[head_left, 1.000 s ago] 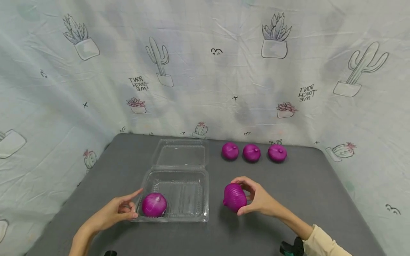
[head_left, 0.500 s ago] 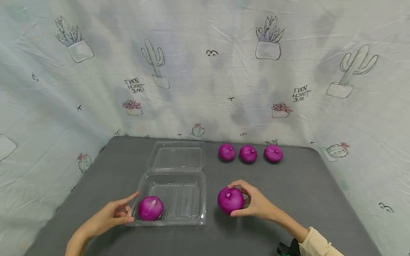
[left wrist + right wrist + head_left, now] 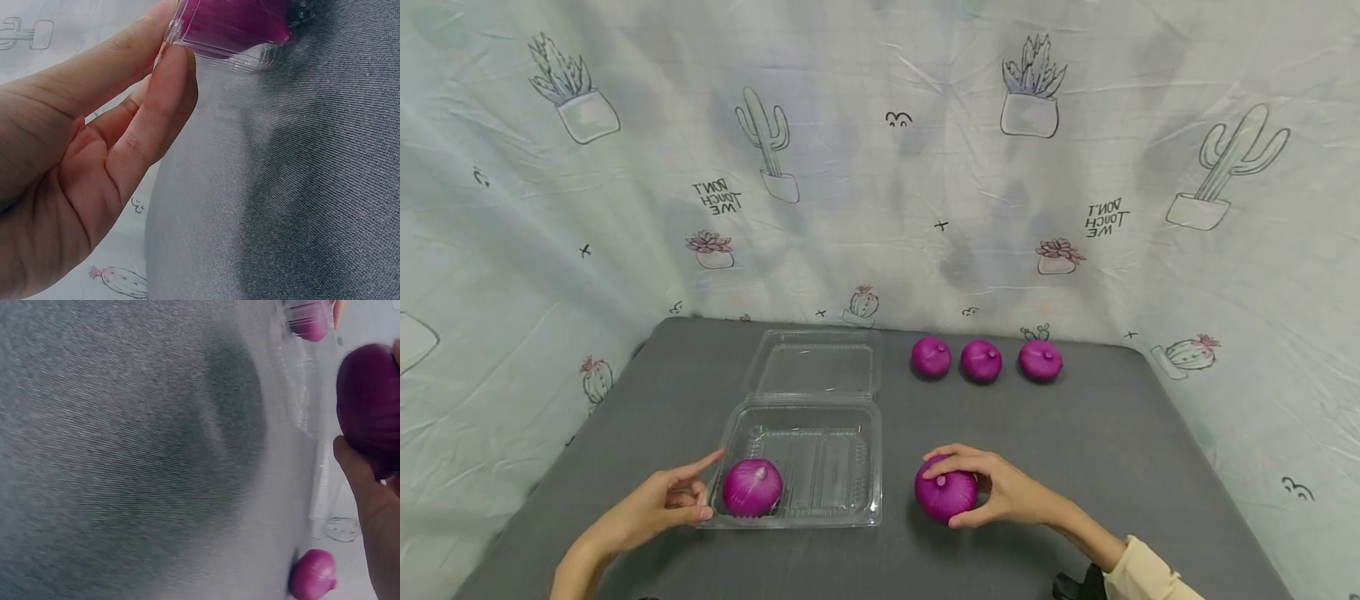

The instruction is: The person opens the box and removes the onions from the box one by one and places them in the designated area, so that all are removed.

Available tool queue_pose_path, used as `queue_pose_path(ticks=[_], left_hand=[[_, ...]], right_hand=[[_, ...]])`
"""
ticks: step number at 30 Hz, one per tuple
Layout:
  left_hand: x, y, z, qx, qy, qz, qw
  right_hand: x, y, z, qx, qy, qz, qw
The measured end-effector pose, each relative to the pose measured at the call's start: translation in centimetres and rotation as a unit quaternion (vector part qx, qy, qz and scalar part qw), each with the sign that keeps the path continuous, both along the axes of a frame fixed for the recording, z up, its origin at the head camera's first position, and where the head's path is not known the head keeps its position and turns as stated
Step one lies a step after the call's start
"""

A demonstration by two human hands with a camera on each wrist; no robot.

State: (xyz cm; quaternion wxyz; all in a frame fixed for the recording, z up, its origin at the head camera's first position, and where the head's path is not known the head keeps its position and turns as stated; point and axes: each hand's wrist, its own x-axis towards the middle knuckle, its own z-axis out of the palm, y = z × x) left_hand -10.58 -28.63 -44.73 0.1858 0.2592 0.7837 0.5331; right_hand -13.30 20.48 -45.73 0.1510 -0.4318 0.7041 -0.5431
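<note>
A clear plastic clamshell container [image 3: 831, 467] lies open on the grey table, its lid [image 3: 820, 369] folded back. One red onion [image 3: 752, 489] sits in its near left corner, stem tip up. My left hand [image 3: 662, 504] pinches the container's left rim beside that onion; the left wrist view shows the fingertips [image 3: 178, 62] at the plastic edge. To the right of the container, my right hand [image 3: 1011, 492] grips another red onion [image 3: 946, 500] between thumb and fingers. Its tip faces me, and the right wrist view shows this onion [image 3: 369, 400] raised over the table.
Three more red onions, left [image 3: 931, 357], middle [image 3: 981, 361] and right [image 3: 1041, 361], stand in a row at the table's back right. A patterned cloth [image 3: 880, 167] hangs behind and along both sides. A dark object [image 3: 1078, 583] shows by the right sleeve.
The onion in my right hand has turned, its tip swinging from the left toward me, and it has come a little lower. My left hand keeps its place at the container.
</note>
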Motion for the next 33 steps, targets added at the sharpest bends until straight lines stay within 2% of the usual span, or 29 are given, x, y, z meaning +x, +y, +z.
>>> queue_pose_path(ticks=[2, 4, 13, 24, 33], left_hand=[[0.0, 0.0, 0.1, -0.001, -0.001, 0.001, 1.0000], [0.0, 0.0, 0.2, -0.003, 0.000, 0.003, 1.0000], [0.0, 0.0, 0.1, -0.003, 0.011, 0.006, 0.9999], [0.2, 0.1, 0.0, 0.006, 0.005, 0.003, 1.0000], [0.2, 0.4, 0.2, -0.002, 0.001, 0.006, 1.0000]], right_hand=[[-0.2, 0.2, -0.3, -0.011, -0.029, 0.028, 0.9991], [-0.5, 0.4, -0.6, -0.018, -0.053, 0.035, 0.9978], [-3.0, 0.7, -2.6, -0.081, -0.123, -0.009, 0.9890], [-5.5, 0.0, -3.9, -0.070, -0.141, -0.082, 0.9842], [-7.6, -0.4, -4.8, -0.096, -0.129, -0.123, 0.9792]])
